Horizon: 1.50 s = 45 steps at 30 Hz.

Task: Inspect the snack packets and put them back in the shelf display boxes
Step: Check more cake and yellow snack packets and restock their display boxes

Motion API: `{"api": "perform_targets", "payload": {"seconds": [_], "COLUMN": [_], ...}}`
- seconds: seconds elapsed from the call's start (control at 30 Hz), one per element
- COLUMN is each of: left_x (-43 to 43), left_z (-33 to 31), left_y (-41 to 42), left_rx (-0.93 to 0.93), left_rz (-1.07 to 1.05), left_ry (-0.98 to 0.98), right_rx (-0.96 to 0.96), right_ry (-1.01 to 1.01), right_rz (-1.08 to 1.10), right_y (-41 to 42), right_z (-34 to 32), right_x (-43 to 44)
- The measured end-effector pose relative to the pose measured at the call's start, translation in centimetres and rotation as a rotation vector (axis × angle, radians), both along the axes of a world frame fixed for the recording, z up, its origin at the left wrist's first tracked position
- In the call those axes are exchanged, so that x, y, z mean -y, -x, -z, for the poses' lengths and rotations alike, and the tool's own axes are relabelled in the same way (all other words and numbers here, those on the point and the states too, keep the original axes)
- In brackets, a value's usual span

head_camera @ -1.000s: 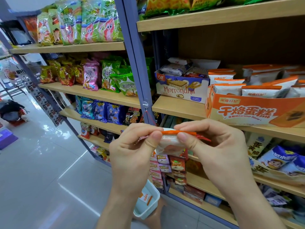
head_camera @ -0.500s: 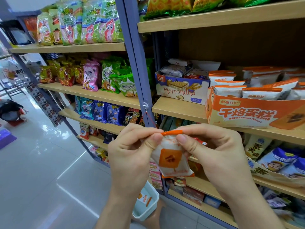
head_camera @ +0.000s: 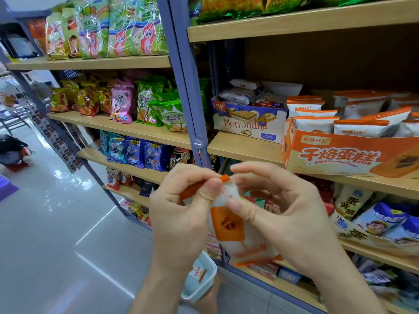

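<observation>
White and orange snack packet [head_camera: 227,226] is upright before the shelves, below the orange display box [head_camera: 340,155]. Left hand [head_camera: 179,218] pinches its top edge; right hand [head_camera: 288,214] grips its side, thumb on the front.

White packet [head_camera: 229,225] with orange sealed ends — carries an orange square on its face, brown patch at the centre. Orange-and-white display box [head_camera: 340,155] with orange lettering; white packs [head_camera: 360,129] banded orange along the top inside. Wafer box [head_camera: 247,125] white below, purple-blue above, brown lettering. Pale wood shelves [head_camera: 294,21] on grey-blue posts [head_camera: 183,87]. Green bags [head_camera: 122,28] patterned with pink ponies up top — one pink bag [head_camera: 122,103] and a row of blue bags [head_camera: 154,155] lower down. Pale mint tub [head_camera: 192,293] over glossy grey-white floor tiles [head_camera: 56,223].
</observation>
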<state>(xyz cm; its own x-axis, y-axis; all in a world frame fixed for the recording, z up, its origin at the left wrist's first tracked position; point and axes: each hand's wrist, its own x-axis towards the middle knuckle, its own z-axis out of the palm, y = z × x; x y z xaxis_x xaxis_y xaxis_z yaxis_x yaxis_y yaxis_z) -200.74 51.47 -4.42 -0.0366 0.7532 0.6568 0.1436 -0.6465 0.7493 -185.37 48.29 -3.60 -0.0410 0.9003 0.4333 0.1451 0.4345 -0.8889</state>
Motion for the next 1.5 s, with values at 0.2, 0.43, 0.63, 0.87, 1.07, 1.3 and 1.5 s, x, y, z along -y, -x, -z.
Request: {"api": "perform_targets", "payload": {"seconds": [0.2, 0.43, 0.63, 0.87, 1.07, 1.3, 1.5], "left_x": [-0.7, -1.0, -1.5, -1.7, -1.4, -1.4, -2.0], "left_z": [0.3, -0.1, -0.2, 0.3, 1.5, 2.4, 3.0], "left_y": [-0.2, 1.1, 1.8, 1.9, 3.2, 3.2, 1.2], "left_rx": [0.356, -0.230, -0.549, -0.432, -0.151, 0.052, 0.198], "left_rz": [0.064, 0.143, 0.052, -0.053, -0.049, -0.128, -0.151], "left_ry": [0.229, 0.050, -0.149, -0.233, -0.077, 0.044, 0.184], "right_rx": [0.245, 0.399, 0.399, 0.567, 0.455, 0.358, 0.317], "right_ry": [0.015, -0.066, 0.005, -0.045, -0.091, -0.126, -0.061], "right_rz": [0.004, 0.085, 0.180, 0.229, 0.213, 0.235, 0.285], "right_y": [-0.4, -1.0, -1.1, -1.3, -2.3, -1.9, -3.9], "right_z": [1.1, 0.7, 0.9, -0.3, -1.3, -1.4, -1.0], "right_x": [-0.3, -0.6, -0.5, 0.3, 0.8, 1.2, 0.8]}}
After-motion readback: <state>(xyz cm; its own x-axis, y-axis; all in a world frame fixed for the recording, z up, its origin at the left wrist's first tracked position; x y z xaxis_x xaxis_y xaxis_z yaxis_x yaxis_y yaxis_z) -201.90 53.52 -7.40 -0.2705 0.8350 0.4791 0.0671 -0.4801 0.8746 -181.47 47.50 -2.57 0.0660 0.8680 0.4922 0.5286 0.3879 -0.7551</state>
